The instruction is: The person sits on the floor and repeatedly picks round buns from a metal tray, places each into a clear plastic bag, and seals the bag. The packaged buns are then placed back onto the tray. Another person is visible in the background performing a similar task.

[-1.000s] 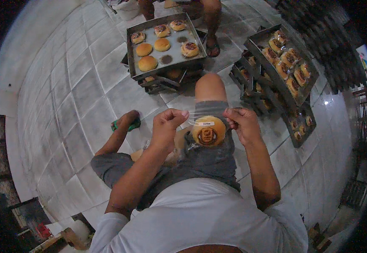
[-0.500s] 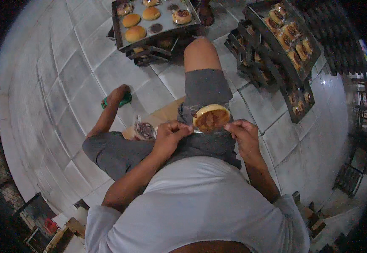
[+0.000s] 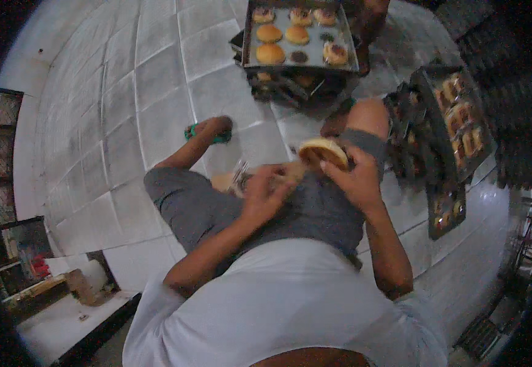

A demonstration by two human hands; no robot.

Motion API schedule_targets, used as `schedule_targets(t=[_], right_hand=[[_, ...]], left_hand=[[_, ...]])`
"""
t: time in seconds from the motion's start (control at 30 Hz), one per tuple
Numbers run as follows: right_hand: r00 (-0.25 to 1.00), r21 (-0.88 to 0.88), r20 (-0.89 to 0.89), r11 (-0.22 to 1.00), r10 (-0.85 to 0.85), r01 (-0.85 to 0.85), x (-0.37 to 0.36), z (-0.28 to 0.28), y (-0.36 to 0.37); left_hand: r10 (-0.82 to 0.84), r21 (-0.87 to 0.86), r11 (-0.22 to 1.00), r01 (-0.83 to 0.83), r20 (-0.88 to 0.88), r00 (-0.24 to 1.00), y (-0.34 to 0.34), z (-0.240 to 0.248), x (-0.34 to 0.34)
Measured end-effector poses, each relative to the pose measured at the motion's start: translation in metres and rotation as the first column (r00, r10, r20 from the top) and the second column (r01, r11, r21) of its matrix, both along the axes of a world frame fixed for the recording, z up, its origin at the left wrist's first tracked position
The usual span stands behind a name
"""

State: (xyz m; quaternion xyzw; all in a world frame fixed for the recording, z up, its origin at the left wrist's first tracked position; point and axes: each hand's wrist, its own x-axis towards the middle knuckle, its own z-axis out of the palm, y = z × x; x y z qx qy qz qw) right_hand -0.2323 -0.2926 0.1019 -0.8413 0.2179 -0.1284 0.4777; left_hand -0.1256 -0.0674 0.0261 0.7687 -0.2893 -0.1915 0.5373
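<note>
A round bun [image 3: 327, 147], pale at the side and browned on its flat face, is tilted above my lap. My right hand [image 3: 359, 177] grips it at its right edge, the thumb against the browned face. My left hand [image 3: 264, 194] is to the left of the bun, apart from it, its fingers curled and blurred. A pale, smeared patch [image 3: 293, 173] lies between those fingers and the bun; what it is I cannot make out. Clear plastic packaging [image 3: 239, 177] shows behind my left hand, partly hidden by it.
Ahead, a metal tray [image 3: 302, 65] of plain and wrapped buns [image 3: 270, 54] tops a stack of dark trays. To the right, another tray [image 3: 417, 76] of wrapped buns [image 3: 461, 116] rests on more stacked trays. My foot in a green sandal [image 3: 211, 130] is on the tiled floor [image 3: 156, 85].
The view has swung, so the trays appear in different places. My right hand has moved from the bun's lower edge to a full grip on it. My left hand has drawn away from the bun.
</note>
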Motion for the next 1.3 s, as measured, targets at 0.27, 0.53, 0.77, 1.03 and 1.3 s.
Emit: schedule_targets(t=[0.27,0.53,0.77,1.03,1.3], right_hand=[[0.981,-0.653,0.09,0.754,0.174,-0.073,0.211,0.002,-0.143],[0.587,0.426,-0.268,0.64,0.764,-0.639,0.108,-0.093,0.04],[0.923,0.435,-0.099,0.85,0.372,-0.297,0.083,-0.095,0.037],[0.989,0.279,-0.02,0.95,-0.144,0.144,0.074,-0.103,0.015],[0.955,0.405,0.16,0.899,-0.251,0.168,0.079,-0.051,0.032]], left_hand=[[0.174,0.385,0.91,-0.151,-0.026,0.984,0.081,-0.067,0.086],[0.232,0.071,0.972,-0.222,-0.383,0.894,0.067,-0.004,0.07],[0.093,0.029,0.994,-0.104,-0.717,0.691,0.08,-0.005,0.066],[-0.115,0.703,0.701,-0.12,0.278,0.954,0.068,-0.014,0.054],[-0.037,-0.164,0.958,-0.235,-0.883,0.468,0.015,0.035,0.025]])
